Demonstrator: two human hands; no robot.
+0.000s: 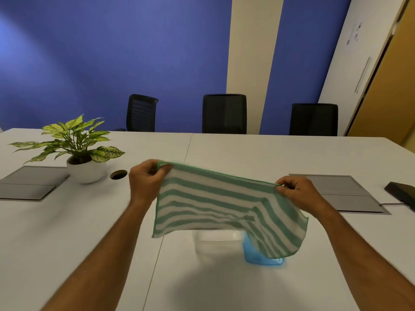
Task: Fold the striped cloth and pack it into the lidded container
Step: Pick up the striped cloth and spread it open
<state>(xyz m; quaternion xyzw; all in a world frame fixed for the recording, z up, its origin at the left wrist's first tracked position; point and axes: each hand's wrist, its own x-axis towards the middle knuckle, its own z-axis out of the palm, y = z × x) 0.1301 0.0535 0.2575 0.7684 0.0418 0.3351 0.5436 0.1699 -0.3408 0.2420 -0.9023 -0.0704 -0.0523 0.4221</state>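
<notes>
A green and white striped cloth (208, 205) hangs in the air above the white table (258, 158). My left hand (146, 178) pinches its top left corner and my right hand (298, 194) pinches its top right corner. The cloth's lower right part sags in a fold. Below it on the table stands a clear plastic container (215, 243), partly hidden by the cloth. Its blue lid (258, 258) lies beside it on the right, also partly covered by the sagging cloth.
A potted plant (83, 151) in a white pot stands at the left, next to a round cable hole (118, 174). Grey floor-box panels (29, 185) (345, 194) are set into the table on both sides. A black device (402, 194) lies at the right edge. Black chairs (224, 113) line the far side.
</notes>
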